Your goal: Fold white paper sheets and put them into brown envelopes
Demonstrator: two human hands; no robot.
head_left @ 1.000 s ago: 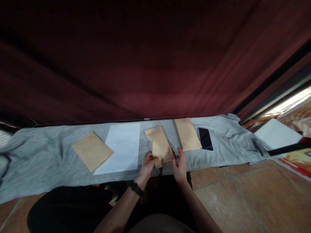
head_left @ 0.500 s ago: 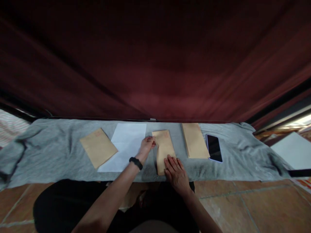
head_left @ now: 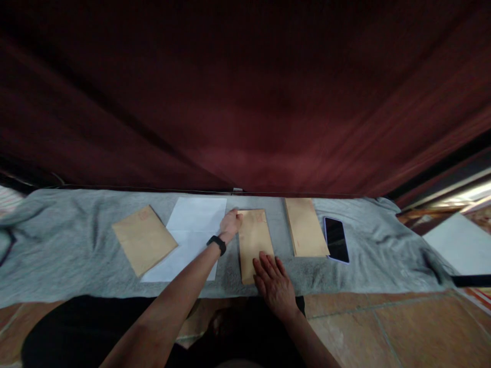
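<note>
A brown paper envelope (head_left: 253,232) with a faint red print near its top edge lies lengthwise between my two hands. My left hand (head_left: 230,223), with a black band (head_left: 218,244) on its wrist, is closed at the envelope's upper left corner; its fingertips are partly hidden. My right hand (head_left: 275,286) rests on the lower right part of the same envelope, its fingers stretched out and somewhat spread. Under my left forearm and beside the hand is a white sheet of paper (head_left: 195,214) with a crease across it.
A grey cloth (head_left: 88,240) covers the narrow work surface. Another brown envelope (head_left: 146,237) lies at the left, overlapping the white sheet. To the right are stacked brown envelopes (head_left: 307,230), touching a phone (head_left: 336,239). A dark red curtain (head_left: 245,128) hangs behind.
My left hand has moved up along the envelope's left edge to its corner. The envelope's raised left side now lies flatter. My right hand stays on its lower part.
</note>
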